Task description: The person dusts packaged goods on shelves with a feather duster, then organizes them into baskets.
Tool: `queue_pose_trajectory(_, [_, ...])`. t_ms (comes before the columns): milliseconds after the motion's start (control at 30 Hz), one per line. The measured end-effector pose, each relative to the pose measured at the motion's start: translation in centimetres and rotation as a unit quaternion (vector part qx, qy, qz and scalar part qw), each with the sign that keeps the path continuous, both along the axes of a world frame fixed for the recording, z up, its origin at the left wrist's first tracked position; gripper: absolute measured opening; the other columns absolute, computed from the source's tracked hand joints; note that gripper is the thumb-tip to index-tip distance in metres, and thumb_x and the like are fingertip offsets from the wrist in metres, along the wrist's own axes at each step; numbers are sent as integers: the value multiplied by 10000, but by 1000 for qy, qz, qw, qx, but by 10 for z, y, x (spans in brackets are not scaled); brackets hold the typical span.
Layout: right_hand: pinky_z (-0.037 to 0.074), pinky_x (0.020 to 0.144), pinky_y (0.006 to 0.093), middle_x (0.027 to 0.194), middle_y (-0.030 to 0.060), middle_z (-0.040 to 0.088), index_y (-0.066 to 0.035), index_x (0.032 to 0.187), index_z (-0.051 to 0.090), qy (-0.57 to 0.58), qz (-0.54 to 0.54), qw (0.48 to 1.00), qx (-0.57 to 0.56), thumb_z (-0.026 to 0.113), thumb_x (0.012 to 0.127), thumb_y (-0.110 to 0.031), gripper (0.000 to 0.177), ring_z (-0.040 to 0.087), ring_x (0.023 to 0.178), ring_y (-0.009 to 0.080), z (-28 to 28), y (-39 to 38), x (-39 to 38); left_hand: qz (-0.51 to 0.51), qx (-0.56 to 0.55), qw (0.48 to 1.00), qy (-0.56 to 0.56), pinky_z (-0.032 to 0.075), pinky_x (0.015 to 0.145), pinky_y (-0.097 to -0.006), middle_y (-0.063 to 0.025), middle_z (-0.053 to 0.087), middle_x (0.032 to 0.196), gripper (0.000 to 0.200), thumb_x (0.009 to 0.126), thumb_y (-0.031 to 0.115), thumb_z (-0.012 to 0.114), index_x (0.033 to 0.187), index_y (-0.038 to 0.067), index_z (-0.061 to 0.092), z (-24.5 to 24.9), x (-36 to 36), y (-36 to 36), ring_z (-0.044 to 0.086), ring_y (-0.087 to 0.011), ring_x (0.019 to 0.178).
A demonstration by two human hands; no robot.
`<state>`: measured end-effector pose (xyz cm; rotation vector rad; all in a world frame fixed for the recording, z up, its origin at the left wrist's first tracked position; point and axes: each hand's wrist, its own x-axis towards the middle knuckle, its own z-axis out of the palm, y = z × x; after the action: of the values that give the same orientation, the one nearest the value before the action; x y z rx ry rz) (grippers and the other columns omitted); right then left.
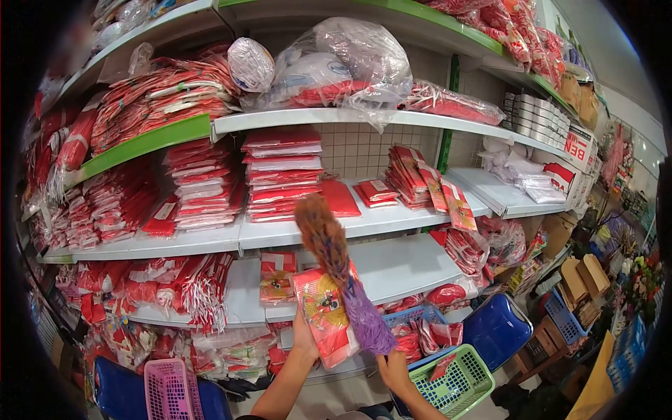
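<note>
My left hand (pixel 304 341) grips the lower left edge of a red plastic-wrapped packet (pixel 325 308) with a yellow picture on its front. A feather duster (pixel 327 234), brown at its upper end and purple lower down, slants across the right side of that packet and hides part of it. Closed at the duster's purple lower end is my right hand (pixel 395 369); its grip is partly hidden. Behind them, a similar packet (pixel 278 276) stands on the lower white shelf (pixel 406 266).
Stacked red packets (pixel 283 182) fill the middle shelf (pixel 364 225), with clear bags (pixel 364 56) above. A green basket (pixel 458 385), a blue basket (pixel 420 315) and a blue stool (pixel 498 329) stand low right. At lower left is a pink basket (pixel 171 388). Cartons (pixel 570 182) are at right.
</note>
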<state>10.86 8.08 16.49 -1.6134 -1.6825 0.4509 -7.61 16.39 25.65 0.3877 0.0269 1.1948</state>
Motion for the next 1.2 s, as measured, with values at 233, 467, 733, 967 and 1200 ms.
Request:
queue_pose_trajectory(233, [423, 551, 473, 623, 276, 538, 78, 657, 568, -113, 17, 993, 21, 554, 765, -173, 274, 559, 596, 420, -7, -6, 17, -63, 119, 981, -137, 415, 913, -446, -155, 501, 1188, 527, 896, 477, 344, 1227, 75, 424, -52, -28, 38, 508, -306, 1065])
queue_pose_trajectory(467, [226, 396, 213, 541, -43, 334, -93, 723, 444, 592, 64, 780, -190, 473, 852, -282, 230, 295, 434, 54, 20, 22, 18, 8, 1, 999, 54, 418, 914, -457, -160, 474, 1237, 685, 851, 562, 393, 1283, 31, 368, 12, -22, -2, 505, -309, 1081])
queue_pose_trajectory(733, [440, 572, 225, 893, 47, 588, -19, 1002, 529, 535, 74, 830, -143, 589, 849, -222, 261, 551, 690, 89, 50, 30, -9, 13, 2, 928, 372, 449, 816, -308, -118, 538, 1143, 530, 889, 424, 450, 1197, -7, 466, -2, -3, -4, 546, -202, 1007])
queue_pose_trajectory(967, [436, 575, 259, 793, 59, 586, 12, 909, 582, 274, 12, 956, -107, 639, 808, -270, 306, 551, 696, 108, 46, 28, -6, 149, 92, 810, 560, 388, 836, -283, -124, 458, 1214, 547, 908, 442, 378, 1264, 30, 433, -83, 3, 11, 499, -165, 1003])
queue_pose_trajectory(1200, [384, 409, 299, 486, 48, 434, -10, 661, 493, 134, 156, 977, -56, 666, 759, -408, 445, 463, 395, 138, 66, 8, -49, -19, -113, 989, 91, 481, 772, -407, -98, 605, 951, 535, 883, 549, 299, 1011, 92, 545, -78, 19, 3, 584, -237, 883])
